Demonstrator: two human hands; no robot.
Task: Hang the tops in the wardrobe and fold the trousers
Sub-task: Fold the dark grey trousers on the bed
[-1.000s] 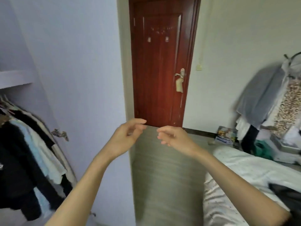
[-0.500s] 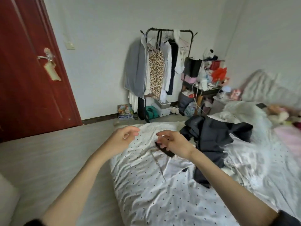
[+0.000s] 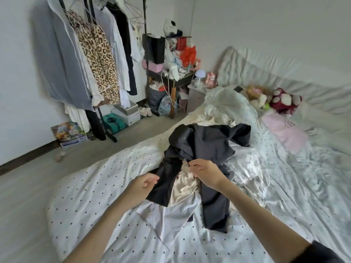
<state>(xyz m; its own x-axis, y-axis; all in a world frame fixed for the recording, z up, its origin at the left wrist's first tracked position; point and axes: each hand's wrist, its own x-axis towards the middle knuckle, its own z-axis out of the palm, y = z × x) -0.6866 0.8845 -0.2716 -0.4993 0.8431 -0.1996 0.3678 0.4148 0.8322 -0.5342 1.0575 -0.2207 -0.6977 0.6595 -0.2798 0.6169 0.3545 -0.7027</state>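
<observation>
A heap of dark grey clothing [image 3: 205,147] lies crumpled on the white polka-dot bed [image 3: 91,188]. A pale beige satin garment [image 3: 182,188] shows from under it, with a white garment [image 3: 171,213] spread nearer to me. My right hand [image 3: 207,173] hovers over the beige garment's lace edge with fingers curled, holding nothing I can see. My left hand [image 3: 142,186] is loosely curled just left of the dark cloth's edge, holding nothing. The wardrobe is out of view.
A black clothes rack [image 3: 91,54] with hung garments, including a leopard-print dress, stands at the back left wall. A cluttered side table [image 3: 171,78] is beside it, boxes on the floor below. Plush toys [image 3: 283,99] and a pink cloth [image 3: 284,131] lie on the bed's far right.
My view has swung right from the wardrobe and red door to the bed. Both hands have moved down over the clothes heap, still holding nothing.
</observation>
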